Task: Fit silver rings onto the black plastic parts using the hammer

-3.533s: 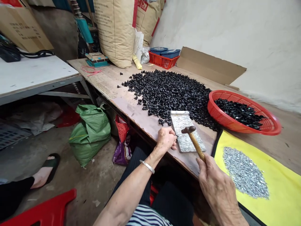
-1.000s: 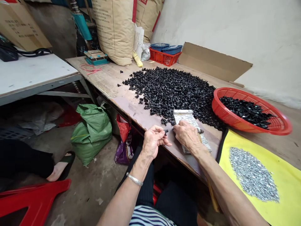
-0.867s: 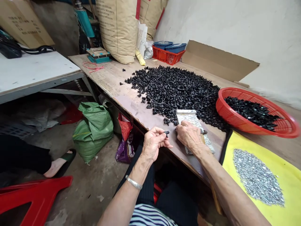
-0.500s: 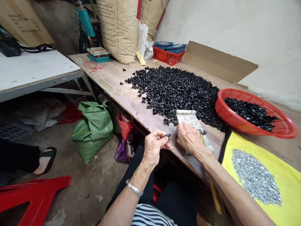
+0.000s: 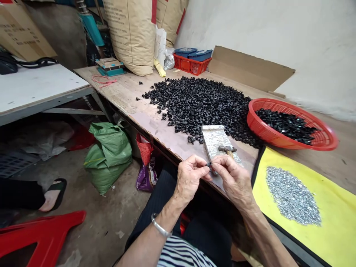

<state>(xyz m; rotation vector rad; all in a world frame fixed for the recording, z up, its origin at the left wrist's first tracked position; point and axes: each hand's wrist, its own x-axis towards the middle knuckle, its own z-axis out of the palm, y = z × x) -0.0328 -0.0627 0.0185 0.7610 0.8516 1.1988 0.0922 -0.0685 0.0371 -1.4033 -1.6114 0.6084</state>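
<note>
Both hands have come together since the earlier frame, and the right now joins the left over the edge of the worn wooden bench point(image 5: 116, 89). The left hand point(image 5: 190, 178) is nearly closed, its fingertips point(image 5: 200, 167) pinching a small black moulded part point(image 5: 208, 164). The right hand point(image 5: 233, 178) meets that part from 3 o'clock with its thumb and forefinger. A wood-handled hammer point(image 5: 227, 149) stays gripped in that hand, its steel head just over a scuffed metal plate point(image 5: 214, 142). At 12 o'clock lies a heap of matching black parts point(image 5: 200, 104), knobbly and matte. A red plastic basket point(image 5: 264, 111) of more sits at 2 o'clock. Silvery metal bits point(image 5: 292, 196) cover a yellow sheet point(image 5: 280, 237) at 4 o'clock.
</note>
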